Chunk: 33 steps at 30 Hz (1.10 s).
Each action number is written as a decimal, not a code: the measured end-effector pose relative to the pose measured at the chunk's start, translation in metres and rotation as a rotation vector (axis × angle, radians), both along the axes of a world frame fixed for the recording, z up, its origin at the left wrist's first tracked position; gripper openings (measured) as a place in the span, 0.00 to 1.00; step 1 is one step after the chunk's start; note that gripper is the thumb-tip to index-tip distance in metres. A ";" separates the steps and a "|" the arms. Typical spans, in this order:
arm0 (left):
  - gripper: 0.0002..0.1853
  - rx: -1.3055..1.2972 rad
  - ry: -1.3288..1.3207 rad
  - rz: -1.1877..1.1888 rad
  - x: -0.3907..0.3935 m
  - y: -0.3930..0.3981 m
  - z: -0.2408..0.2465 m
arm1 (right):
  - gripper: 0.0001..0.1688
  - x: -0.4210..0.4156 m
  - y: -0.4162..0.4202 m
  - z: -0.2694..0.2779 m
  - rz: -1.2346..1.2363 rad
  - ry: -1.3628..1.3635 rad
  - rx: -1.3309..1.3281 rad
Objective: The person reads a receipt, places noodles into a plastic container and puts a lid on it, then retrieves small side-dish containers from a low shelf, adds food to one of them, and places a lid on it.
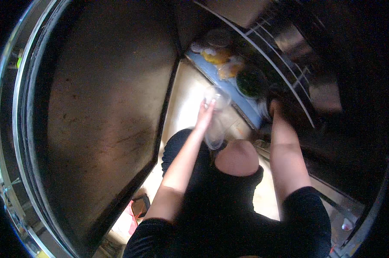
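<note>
My left hand (208,110) grips a transparent round plastic container (221,96), blurred, in front of the blue-edged shelf (243,102). Another see-through plastic piece (214,137) hangs just below that hand, over my lap; whether the two are joined I cannot tell. My right hand (274,105) reaches into the dark right part of the shelf, its fingers lost in shadow beside a pale blurred item (263,108). On the shelf are a round container with dark green contents (251,83) and clear bags with yellow and orange contents (217,59).
A large dark door panel (107,96) stands open on the left. Above the shelf runs a white-edged wire rack (272,58). My bent knee (238,158) is close below the shelf. A pink and white bag (126,219) lies on the floor at the lower left.
</note>
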<state>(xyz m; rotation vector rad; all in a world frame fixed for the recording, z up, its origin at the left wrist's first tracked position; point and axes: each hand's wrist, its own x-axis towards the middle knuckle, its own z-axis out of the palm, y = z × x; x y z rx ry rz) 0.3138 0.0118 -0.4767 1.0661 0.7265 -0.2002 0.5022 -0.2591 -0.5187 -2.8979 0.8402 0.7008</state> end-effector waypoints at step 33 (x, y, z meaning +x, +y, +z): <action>0.34 0.135 -0.396 -0.090 0.009 0.016 0.005 | 0.17 -0.129 0.065 0.133 0.554 -0.088 0.620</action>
